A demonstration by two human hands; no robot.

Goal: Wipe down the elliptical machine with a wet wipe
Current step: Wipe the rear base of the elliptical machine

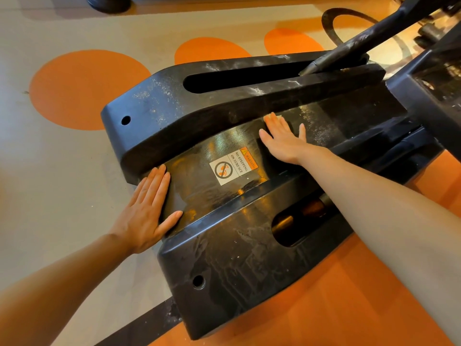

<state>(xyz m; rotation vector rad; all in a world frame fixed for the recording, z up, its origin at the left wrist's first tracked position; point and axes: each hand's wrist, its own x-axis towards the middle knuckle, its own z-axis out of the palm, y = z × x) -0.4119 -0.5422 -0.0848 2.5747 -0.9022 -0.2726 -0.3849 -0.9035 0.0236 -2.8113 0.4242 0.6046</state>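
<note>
The black elliptical machine point(224, 101) sits on a grey floor point(50, 183) with orange circles, its long axis running from the rounded end at lower left up to the upper right, where a dusty bar point(354, 46) rises out of the far rail's slot. In the glossy sunken panel between the two rails, a sticker point(233, 166) reads "WARNING" and "NO STEPPING ON SURFACE" beside a crossed-out footprint. The left hand point(144, 211) lies flat with straight fingers on the panel's near end, while the right hand point(284, 138) presses flat farther along on a wet wipe point(279, 117), only a pale corner of which shows past the fingertips.
</note>
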